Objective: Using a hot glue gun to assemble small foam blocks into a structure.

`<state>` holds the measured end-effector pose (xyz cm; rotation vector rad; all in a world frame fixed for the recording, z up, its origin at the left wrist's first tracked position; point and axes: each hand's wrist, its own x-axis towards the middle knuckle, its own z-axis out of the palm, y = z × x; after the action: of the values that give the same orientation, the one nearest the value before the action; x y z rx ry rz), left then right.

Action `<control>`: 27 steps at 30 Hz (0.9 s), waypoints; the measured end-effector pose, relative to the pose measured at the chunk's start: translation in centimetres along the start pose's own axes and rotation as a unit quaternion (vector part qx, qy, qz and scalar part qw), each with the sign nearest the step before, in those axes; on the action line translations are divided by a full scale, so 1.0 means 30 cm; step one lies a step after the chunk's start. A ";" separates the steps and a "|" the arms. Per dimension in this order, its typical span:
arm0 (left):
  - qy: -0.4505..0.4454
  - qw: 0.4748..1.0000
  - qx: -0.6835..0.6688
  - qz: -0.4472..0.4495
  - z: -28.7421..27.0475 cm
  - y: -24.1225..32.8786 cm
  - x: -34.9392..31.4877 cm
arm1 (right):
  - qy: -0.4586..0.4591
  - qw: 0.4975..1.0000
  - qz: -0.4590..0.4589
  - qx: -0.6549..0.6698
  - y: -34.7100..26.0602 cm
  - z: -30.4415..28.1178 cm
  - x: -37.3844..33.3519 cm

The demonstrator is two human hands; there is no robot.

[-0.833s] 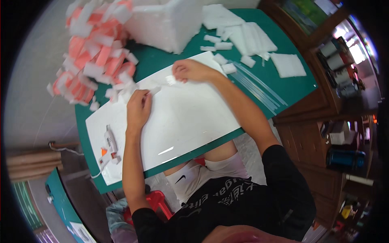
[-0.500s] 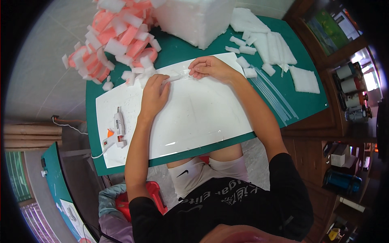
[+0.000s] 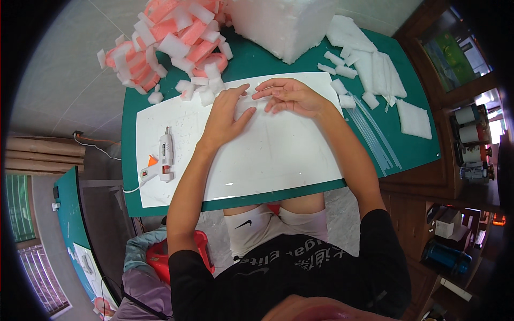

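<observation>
My left hand (image 3: pixel 227 116) is over the far part of a white board (image 3: pixel 273 155), its fingers stretched and thumb apart. Close to its right hovers my right hand (image 3: pixel 293 98), fingers loosely spread and pointing left. Nothing can be made out in either hand. Between the two there is something small and pale, too faint against the board to name. Beyond my left hand sit several white foam pieces (image 3: pixel 206 97). A white hot glue gun (image 3: pixel 165 155) with an orange trigger lies on the board, left of my left forearm.
A heap of pink strips with white foam blocks (image 3: pixel 176 45) fills the table's far left. A large white foam block (image 3: pixel 284 29) stands at the back. Foam sheets (image 3: pixel 369 69) and clear glue sticks (image 3: pixel 375 139) lie on the green tabletop (image 3: pixel 412 152) at right.
Both hands' fingers have spread; the left thumb has moved away from the pale strip it was beside. The whole view has shifted slightly, moving the table rightward in the picture.
</observation>
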<state>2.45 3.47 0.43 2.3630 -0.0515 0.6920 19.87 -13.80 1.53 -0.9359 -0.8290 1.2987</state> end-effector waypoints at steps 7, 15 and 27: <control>-0.031 0.999 -0.009 0.021 0.005 -0.002 0.005 | -0.022 1.000 -0.005 -0.006 -0.015 0.024 -0.011; -0.064 0.996 0.011 0.058 0.018 0.022 -0.003 | 0.010 0.999 -0.042 -0.004 -0.002 0.026 -0.001; -0.082 0.993 0.040 0.079 0.032 0.017 -0.026 | 0.144 0.985 -0.091 0.017 0.032 -0.036 0.021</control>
<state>2.12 2.37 -0.25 2.5083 -0.2894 0.5814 20.52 -13.24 0.19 -0.9697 -0.6477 0.9887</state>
